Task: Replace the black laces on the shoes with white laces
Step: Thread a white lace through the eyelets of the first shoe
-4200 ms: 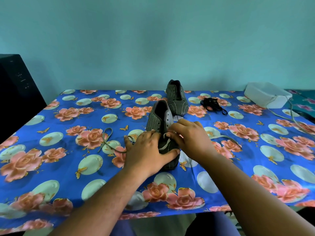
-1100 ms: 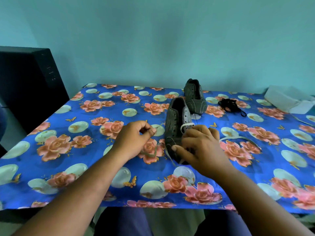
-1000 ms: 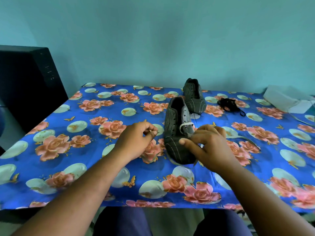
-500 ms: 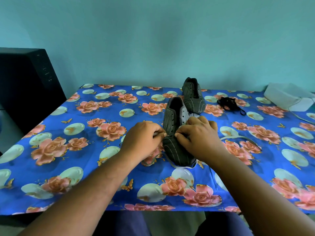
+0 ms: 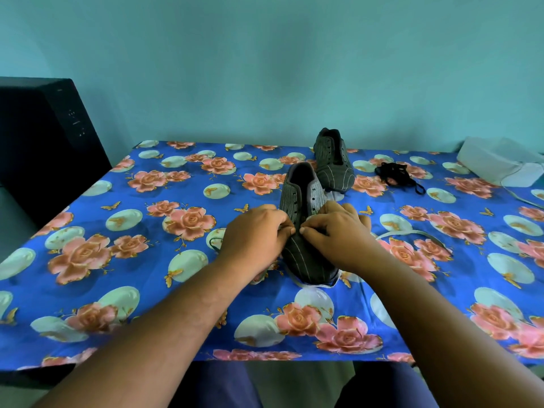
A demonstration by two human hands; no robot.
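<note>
— Near shoe (image 5: 306, 231) flat on the tabletop (image 5: 147, 260), toe toward the body, heel and opening pointing away; long axis running straight out from the chest, tilted a little to the left at the heel.

— And the white lace (image 5: 409, 233)?

— One run trailing off to the right across the flowered cloth, just past the right wrist; another loop peeking out left of the left hand (image 5: 256, 240). Ends hidden under the fingers.

— Grip?

— Both closed to a pinch. Left hand's thumb and forefinger pressed together at the shoe's left edge; right hand (image 5: 335, 231) curled the same way on the other side, fingertips nearly touching over the lowest eyelets. Probably pinching lace, though the lace itself not visible between the fingers.

— Nearer hand for the next eyelet?

— About equal: one hand each side of the axis. Free eyelets lying farther out, toward the heel, so likely a move away from the body.

— Farther out?

— Second shoe (image 5: 332, 163) behind, unlaced, touching or nearly touching the first one's heel. Black laces (image 5: 397, 175) bundled to its right. White box (image 5: 500, 163) at the far right edge, dark cabinet (image 5: 44, 142) to the left.
</note>
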